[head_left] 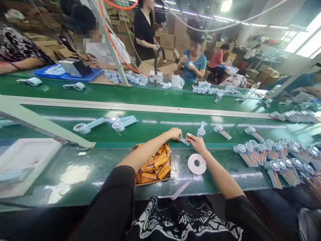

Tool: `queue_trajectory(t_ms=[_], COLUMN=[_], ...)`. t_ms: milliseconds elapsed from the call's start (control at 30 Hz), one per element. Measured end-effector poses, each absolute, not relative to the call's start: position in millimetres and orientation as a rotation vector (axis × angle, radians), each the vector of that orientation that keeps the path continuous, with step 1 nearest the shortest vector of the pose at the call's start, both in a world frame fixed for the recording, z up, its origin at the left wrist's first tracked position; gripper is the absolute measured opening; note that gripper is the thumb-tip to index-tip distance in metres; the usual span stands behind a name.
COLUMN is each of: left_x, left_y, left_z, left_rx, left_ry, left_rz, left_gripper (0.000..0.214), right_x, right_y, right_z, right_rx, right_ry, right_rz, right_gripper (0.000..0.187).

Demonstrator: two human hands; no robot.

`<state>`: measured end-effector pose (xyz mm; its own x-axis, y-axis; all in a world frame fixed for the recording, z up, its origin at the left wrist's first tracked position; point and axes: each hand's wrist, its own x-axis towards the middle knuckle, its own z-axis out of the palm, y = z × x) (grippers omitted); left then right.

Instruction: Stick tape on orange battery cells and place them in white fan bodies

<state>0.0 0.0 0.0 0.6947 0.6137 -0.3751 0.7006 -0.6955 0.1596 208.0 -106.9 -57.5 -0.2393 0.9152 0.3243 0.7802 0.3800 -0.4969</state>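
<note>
My left hand (pixel 175 134) is closed on a pale blue fan handle (pixel 185 141) at the near edge of the green belt; its fingers hide the other end. My right hand (pixel 198 144) pinches a small orange battery (pixel 188 137) with a white end, right beside the handle. Below my left forearm sits a cardboard box (pixel 170 172) full of orange-wrapped batteries (pixel 162 160). A white roll of tape (pixel 192 166) lies flat below my right hand. Just beyond my hands, a handheld fan (pixel 201 131) rests on the belt.
More fans (pixel 117 125) lie on the belt to the left. Many fans with orange batteries in their handles (pixel 260 150) are crowded at the right. A white tray (pixel 30 164) is at the left. A slanted metal post (pixel 50 124) stands nearby. Co-workers sit across the far belt (pixel 100 95).
</note>
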Motion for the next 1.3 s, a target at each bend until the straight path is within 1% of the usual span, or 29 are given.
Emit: queue_trajectory(t_ms=[100, 233, 433, 533, 600, 733, 800, 867, 933, 1033, 1100, 1167, 1200, 1233, 1300], left_x=[4, 11, 11, 11, 13, 25, 30, 36, 40, 43, 43, 44, 45, 45, 47], left_y=[1, 1, 10, 16, 16, 6, 2, -1, -8, -40, -81, -129, -152, -173, -201], left_z=[-4, -10, -6, -1, 1, 3, 6, 13, 24, 40, 40, 25, 13, 0, -24], left_rx=[2.602, 2.584, 2.529, 2.503, 2.498, 2.502, 2.509, 2.522, 2.546, 2.607, 2.649, 2.722, 2.8, 2.86, 2.931], left_ry=[1.06, 1.072, 0.986, 0.942, 0.965, 0.997, 1.013, 1.052, 1.096, 1.113, 1.076, 0.95, 0.809, 0.73, 0.742], left_rz=[-0.392, -0.356, -0.316, -0.266, -0.221, -0.166, -0.148, -0.115, -0.052, 0.064, 0.091, 0.054, 0.001, -0.031, -0.105], left_gripper=[0.018, 0.018, 0.024, 0.027, 0.029, 0.026, 0.023, 0.021, 0.022, 0.028, 0.026, 0.023, 0.024, 0.028, 0.034], right_x=[215, 215, 200, 193, 188, 179, 180, 184, 192, 203, 207, 209, 210, 211, 218], right_y=[-113, -120, -120, -117, -114, -109, -106, -101, -93, -73, -55, -36, -28, -22, -19], right_z=[-54, -42, -9, -1, -1, -3, -3, -1, 2, 7, 7, 4, 2, 1, 0], right_rx=[-1.302, -1.213, -1.863, -1.929, -1.975, -1.993, -1.945, -1.88, -1.845, -1.899, -1.924, -1.919, -1.912, -1.91, -1.913], right_ry=[-2.24, -2.507, -2.453, -2.5, -2.535, -2.627, -2.687, -2.731, -2.729, -2.633, -2.581, -2.551, -2.539, -2.527, -2.504], right_rz=[0.336, 0.289, 0.286, 0.324, 0.35, 0.384, 0.384, 0.364, 0.313, 0.183, 0.106, 0.063, 0.059, 0.072, 0.14], right_gripper=[0.03, 0.036, 0.036, 0.039, 0.044, 0.051, 0.048, 0.041, 0.038, 0.041, 0.042, 0.042, 0.042, 0.041, 0.04])
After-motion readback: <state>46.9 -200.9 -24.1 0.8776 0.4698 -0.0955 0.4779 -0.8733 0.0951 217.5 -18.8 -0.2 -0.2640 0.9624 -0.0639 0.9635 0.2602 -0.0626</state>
